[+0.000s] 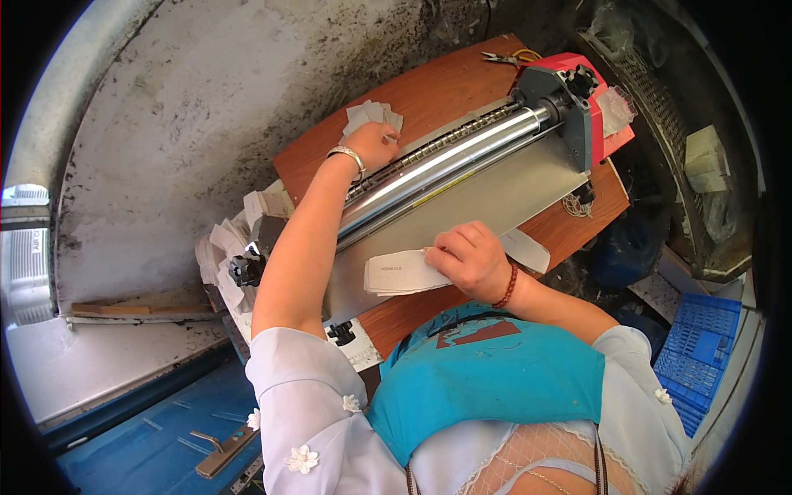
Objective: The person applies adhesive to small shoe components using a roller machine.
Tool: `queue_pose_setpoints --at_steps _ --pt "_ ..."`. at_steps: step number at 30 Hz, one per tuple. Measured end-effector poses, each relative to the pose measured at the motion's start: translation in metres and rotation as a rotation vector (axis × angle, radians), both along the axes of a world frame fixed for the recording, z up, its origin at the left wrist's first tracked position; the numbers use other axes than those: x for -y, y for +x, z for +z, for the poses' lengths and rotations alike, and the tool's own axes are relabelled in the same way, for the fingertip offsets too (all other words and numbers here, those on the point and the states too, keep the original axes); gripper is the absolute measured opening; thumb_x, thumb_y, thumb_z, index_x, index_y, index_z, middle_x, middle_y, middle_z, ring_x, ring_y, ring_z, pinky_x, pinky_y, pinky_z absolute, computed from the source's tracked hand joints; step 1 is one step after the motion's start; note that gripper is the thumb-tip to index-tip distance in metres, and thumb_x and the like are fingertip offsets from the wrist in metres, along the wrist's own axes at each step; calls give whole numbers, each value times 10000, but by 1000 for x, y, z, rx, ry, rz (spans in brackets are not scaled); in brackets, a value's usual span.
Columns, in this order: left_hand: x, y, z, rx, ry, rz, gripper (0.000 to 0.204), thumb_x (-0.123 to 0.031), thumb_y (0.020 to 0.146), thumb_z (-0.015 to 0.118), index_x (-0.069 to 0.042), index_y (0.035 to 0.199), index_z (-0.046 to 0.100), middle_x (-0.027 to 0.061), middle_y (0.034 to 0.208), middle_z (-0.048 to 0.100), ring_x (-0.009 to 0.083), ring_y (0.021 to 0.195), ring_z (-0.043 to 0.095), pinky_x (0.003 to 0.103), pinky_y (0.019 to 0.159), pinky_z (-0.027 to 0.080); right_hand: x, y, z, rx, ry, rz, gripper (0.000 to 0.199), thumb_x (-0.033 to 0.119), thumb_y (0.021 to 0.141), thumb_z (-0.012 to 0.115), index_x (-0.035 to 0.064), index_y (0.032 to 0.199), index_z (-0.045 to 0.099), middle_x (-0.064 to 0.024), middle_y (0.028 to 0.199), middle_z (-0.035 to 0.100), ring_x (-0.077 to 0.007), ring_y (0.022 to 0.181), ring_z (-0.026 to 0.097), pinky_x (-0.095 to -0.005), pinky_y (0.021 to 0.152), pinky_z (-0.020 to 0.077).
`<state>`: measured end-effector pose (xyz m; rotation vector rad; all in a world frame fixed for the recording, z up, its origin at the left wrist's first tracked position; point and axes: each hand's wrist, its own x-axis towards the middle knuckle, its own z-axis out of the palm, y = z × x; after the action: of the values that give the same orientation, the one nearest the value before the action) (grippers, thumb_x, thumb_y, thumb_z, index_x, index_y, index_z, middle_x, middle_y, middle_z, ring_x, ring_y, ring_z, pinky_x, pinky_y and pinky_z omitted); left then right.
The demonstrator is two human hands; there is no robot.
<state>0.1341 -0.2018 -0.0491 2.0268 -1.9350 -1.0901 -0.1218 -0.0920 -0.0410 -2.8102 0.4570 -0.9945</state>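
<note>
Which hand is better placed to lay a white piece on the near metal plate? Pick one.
Right, likely: the right hand holds white pieces by that plate; the left hand is beyond the metal roller.

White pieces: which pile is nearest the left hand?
The small pile beyond the roller, at the left hand; others lie by the machine's left end or the right hand.

The blouse is pale grey-lilac, its loose sleeves ending around the elbows, with small white cloth flowers sewn on. Over it sits a teal apron bearing a dark red patch of print and some dark specks, with narrow dark straps. Cream net with a scalloped edge fills the neckline, near a thin chain. A pale metallic bangle rings the left wrist, dark red beads the right
</note>
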Motion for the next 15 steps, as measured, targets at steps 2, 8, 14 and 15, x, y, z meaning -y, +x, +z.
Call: queue_pose_setpoints --at_steps 2,8,14,15 --pt "0 -2 0 13 -5 -9 360 -142 832 521 -7 1159 585 112 925 671 162 741 608 306 727 491 0 0 -1 -5 2 -12 178 99 666 582 70 841 607 -36 815 543 -187 735 510 -305 632 404" --pt "3 -5 -2 -21 5 6 355 -140 819 532 -13 1145 598 126 932 674 203 810 628 323 779 485 4 2 1 -26 113 30 147 60 669 629 62 813 599 -33 776 523 -210 721 517 -326 614 417" --pt "-5 -4 0 -6 -60 -39 344 -196 809 579 -24 1103 626 111 934 674 156 782 607 300 751 489 13 -23 40 -33 1052 -136 69 39 773 642 4 813 598 -57 718 610 -153 653 612 -279 590 493" --pt "-5 -4 3 -7 -67 -39 344 -196 809 579 -24 1103 626 111 934 674 156 782 607 300 751 489 20 -33 36 -33 1044 -138 69 39 773 642 4 813 598 -57 718 610 -153 653 612 -279 590 493"
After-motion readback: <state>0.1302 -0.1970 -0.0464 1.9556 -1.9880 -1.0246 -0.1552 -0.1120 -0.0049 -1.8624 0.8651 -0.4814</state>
